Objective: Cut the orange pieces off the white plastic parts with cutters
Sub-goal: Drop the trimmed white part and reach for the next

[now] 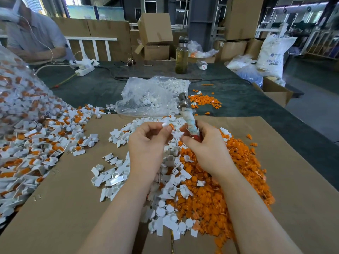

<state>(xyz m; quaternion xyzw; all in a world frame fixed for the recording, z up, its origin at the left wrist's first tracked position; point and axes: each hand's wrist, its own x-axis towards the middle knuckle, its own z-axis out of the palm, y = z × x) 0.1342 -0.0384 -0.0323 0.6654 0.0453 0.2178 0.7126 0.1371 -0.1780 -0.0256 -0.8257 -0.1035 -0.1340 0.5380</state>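
Head view is showing a cardboard sheet (275,180) lying on the table, and everything sits relative to it: an orange heap (229,180) is spreading over its right middle, a white heap (165,198) is lying just left of that, and uncut parts (36,143) are spilling over its left edge. Above its centre, the left hand (146,145) is pinching a white part (166,125) with an orange piece (171,126), while the right hand (205,149) is gripping cutters (189,118), tip pointing up.

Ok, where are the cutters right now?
In the head view, the right hand grips the cutters right of centre, pointing up beside the part held by the left hand.
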